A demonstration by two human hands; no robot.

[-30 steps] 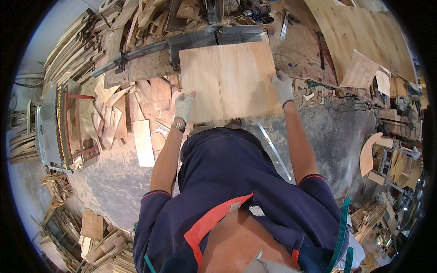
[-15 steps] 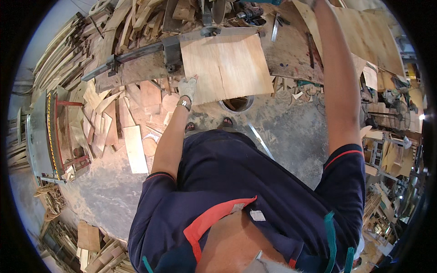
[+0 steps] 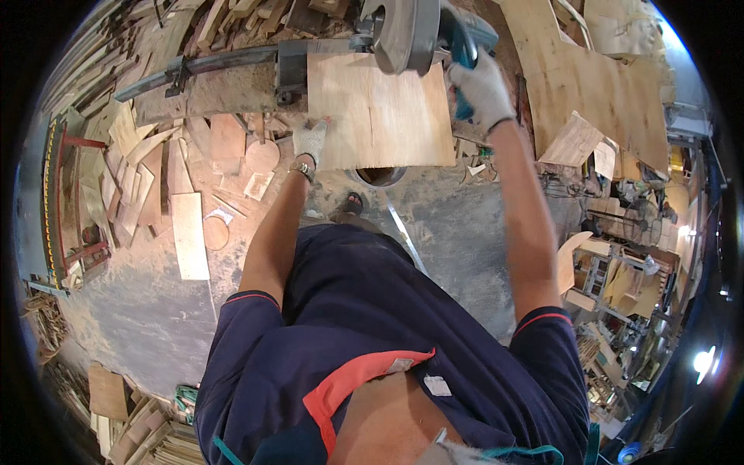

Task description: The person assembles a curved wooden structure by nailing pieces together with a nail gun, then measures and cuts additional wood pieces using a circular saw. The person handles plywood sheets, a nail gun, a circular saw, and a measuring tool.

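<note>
A pale, squarish plywood sheet (image 3: 380, 116) lies on the base of a miter saw, against its long metal fence (image 3: 209, 71). My left hand (image 3: 310, 141), in a light work glove, grips the sheet's left edge near its front corner. The thumb is on top; the fingers beneath are hidden. With my gloved right hand (image 3: 487, 89) I hold the teal handle of the miter saw (image 3: 405, 35), whose grey guard hangs above the sheet's far right part. The blade itself is mostly hidden by the guard.
Heaped wood offcuts (image 3: 143, 167) cover the floor on the left, beside a red-framed machine table (image 3: 50, 194). A round bucket (image 3: 381, 177) stands under the sheet's front edge. Large plywood panels (image 3: 597, 93) lean at the right. A metal strip (image 3: 404, 232) lies on the floor.
My right hand has come down and nearer, bringing the saw head low over the sheet. The plywood sheet has straightened against the fence, my left hand still at its edge.
</note>
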